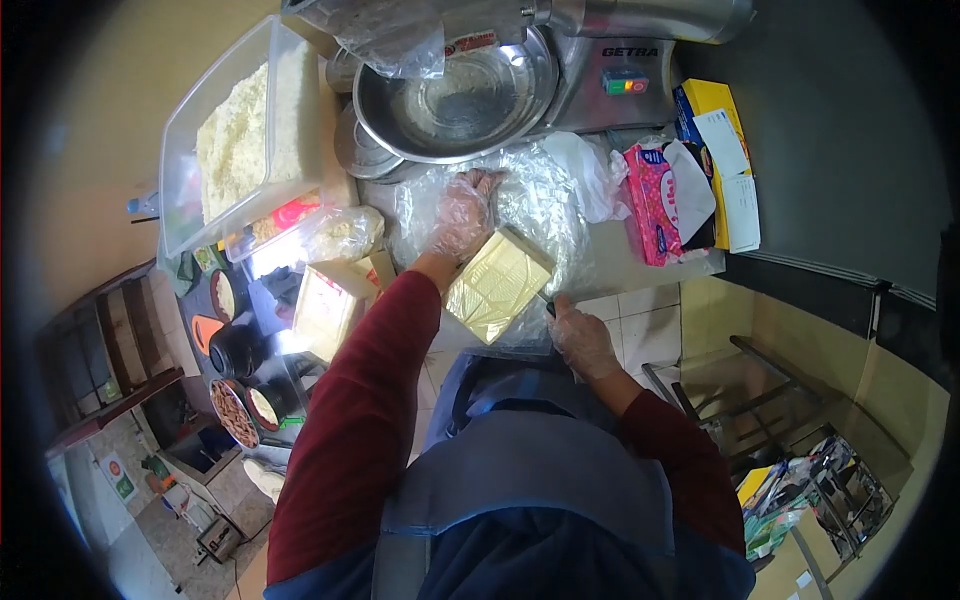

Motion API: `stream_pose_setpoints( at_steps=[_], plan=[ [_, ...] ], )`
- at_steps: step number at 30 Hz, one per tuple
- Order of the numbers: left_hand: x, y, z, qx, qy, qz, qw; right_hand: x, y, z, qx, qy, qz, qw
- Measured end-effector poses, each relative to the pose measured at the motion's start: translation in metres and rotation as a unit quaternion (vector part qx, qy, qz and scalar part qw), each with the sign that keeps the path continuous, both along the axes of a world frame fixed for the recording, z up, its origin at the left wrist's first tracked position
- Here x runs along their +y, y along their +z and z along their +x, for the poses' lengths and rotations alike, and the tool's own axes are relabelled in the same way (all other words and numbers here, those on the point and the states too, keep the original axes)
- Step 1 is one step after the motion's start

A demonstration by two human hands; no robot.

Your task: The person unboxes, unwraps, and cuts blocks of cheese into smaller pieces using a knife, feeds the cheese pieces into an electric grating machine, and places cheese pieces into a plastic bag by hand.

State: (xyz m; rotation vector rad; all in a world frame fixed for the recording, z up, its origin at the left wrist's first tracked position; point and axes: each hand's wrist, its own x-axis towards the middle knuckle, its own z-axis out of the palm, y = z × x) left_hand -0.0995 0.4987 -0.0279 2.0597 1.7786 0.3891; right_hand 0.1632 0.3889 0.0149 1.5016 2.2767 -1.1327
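Observation:
A pale yellow block (497, 285), which looks like butter or cheese with a shiny wrinkled surface, lies at the near edge of the table on clear plastic sheeting (535, 200). My left hand (463, 217), in a clear plastic glove, is just beyond the block's far left side, over the sheeting. Its fingers are curled, and whatever they may grip is hidden. At the block's right side, my gloved right hand (583, 340) is closed on the dark handle of a knife (549, 308). Little of the knife's blade shows beside the block.
Beyond the sheeting stands a mixer (620, 85) with a steel bowl (455, 105). A clear tub (235, 140) of pale crumbly food and a carton (330, 310) are on the left. A pink tissue pack (655, 205) and a yellow box (715, 100) sit to the right.

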Motion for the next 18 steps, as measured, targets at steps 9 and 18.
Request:
stream_pose_setpoints(
  at_steps=[9, 18],
  plan=[
    [-0.008, 0.048, -0.008, -0.432, -0.011, -0.228, 0.873, 0.001, 0.014, -0.002, -0.025, 0.007, 0.014, 1.000],
    [-0.010, 0.058, -0.003, -0.441, -0.121, -0.263, 0.849, 0.003, 0.092, -0.004, 0.003, 0.013, 0.089, 0.996]
  ],
)
